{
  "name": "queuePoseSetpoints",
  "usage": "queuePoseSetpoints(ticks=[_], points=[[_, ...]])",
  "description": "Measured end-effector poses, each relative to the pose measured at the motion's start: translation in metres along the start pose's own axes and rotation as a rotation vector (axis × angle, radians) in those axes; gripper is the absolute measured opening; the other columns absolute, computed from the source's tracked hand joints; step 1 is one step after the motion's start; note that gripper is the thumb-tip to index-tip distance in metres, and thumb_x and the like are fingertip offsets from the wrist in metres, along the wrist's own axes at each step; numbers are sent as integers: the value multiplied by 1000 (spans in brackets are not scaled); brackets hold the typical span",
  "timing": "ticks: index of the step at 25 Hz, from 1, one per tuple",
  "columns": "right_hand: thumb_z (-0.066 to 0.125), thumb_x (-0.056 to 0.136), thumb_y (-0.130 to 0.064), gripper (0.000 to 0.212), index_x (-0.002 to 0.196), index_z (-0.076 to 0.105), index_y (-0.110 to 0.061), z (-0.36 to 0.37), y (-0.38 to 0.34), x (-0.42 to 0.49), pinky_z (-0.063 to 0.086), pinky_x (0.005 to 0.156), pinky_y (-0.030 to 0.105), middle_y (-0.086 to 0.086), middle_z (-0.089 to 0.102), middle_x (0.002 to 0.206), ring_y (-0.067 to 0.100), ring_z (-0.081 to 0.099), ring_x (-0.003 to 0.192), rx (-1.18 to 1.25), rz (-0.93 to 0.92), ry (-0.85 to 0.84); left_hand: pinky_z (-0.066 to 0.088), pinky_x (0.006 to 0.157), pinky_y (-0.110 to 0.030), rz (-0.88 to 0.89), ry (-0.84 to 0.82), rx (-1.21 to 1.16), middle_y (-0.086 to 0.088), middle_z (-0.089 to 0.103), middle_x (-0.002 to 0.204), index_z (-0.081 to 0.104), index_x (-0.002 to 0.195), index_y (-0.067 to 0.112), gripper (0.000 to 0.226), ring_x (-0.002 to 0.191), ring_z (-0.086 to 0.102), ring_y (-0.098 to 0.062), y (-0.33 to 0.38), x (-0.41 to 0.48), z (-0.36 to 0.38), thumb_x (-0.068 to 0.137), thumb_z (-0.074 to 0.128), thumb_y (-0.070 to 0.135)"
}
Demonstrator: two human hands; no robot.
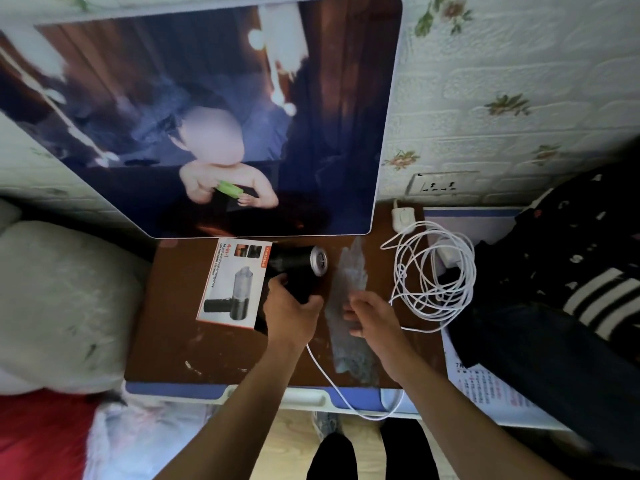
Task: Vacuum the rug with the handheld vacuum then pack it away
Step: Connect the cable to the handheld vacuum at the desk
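Left hand (291,306) grips the handheld vacuum (298,265) by its handle near the far edge of the table (173,341), beside the box (232,282); keep that grip firm and steady the plastic bag (346,268) under the right hand (370,313), whose grip is unclear.

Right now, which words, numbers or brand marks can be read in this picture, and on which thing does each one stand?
"4-in-1": on the vacuum box, in large red print.
"Multifunctional emergency car vacuum cleaner": on the same box, beside the first text; it is blurred, so this reading is not certain.
Red brand strip at the box's far edge: white letters, too blurred to read.
Printed sheet at the right: rows of text, too small to read.
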State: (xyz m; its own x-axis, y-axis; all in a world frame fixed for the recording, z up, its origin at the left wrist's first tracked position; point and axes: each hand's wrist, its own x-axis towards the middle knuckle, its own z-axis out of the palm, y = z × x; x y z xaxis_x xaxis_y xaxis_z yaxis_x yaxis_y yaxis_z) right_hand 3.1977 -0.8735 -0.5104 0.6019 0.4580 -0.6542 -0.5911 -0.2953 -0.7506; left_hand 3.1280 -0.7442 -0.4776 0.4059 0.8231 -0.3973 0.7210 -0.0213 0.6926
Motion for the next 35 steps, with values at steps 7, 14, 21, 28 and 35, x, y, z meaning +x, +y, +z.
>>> queuePoseSetpoints(ticks=[7, 14, 21, 28, 35], points=[[67, 85, -23, 11, 95, 70, -22, 40, 30, -7, 51, 66, 20, 1, 74, 85, 16, 71, 79, -640, -126, 92, 44, 50, -27, 23, -290, -554, -12, 62, 71, 66, 97, 16, 24, 59, 52, -22, 25, -18, -60, 89, 50, 0], [66, 87, -36, 27, 108, 62, -20, 78, 51, -12, 53, 84, 34, 4, 67, 112, 29, 67, 103, -1073, -153, 161, 45, 56, -25, 32, -425, -760, -23, 57, 93, 62, 110, -6, 36, 62, 51, -17, 15, -13, -98, 85, 67, 20], [51, 94, -18, 18, 108, 62, -12, 86, 49, -11, 54, 78, 37, 12, 67, 109, 33, 67, 100, -1130, -160, 184, 50, 60, -30, -74, -503, -852, -19, 72, 106, 54, 124, -2, 39, 66, 60, -17, 13, -12, -114, 89, 61, 14], [58, 93, -6, 17, 85, 56, -21, 36, -48, -38, 44, 51, 17, -6, 60, 66, 3, 56, 53, -635, -421, 188, 49, 53, -29, -271, -596, -1052, -20, 65, 100, 47, 128, 0, 35, 63, 56, -19, 37, -11, -116, 97, 43, 16], [60, 96, -28, 18, 97, 74, -17, 25, -142, -85, 48, 67, 22, -4, 67, 81, 8, 62, 74, -637, -940, 121, 37, 38, -21, -241, -711, -1194, -10, 54, 76, 54, 113, 2, 39, 49, 48, -14, 79, -22, -102, 84, 54, 27]])
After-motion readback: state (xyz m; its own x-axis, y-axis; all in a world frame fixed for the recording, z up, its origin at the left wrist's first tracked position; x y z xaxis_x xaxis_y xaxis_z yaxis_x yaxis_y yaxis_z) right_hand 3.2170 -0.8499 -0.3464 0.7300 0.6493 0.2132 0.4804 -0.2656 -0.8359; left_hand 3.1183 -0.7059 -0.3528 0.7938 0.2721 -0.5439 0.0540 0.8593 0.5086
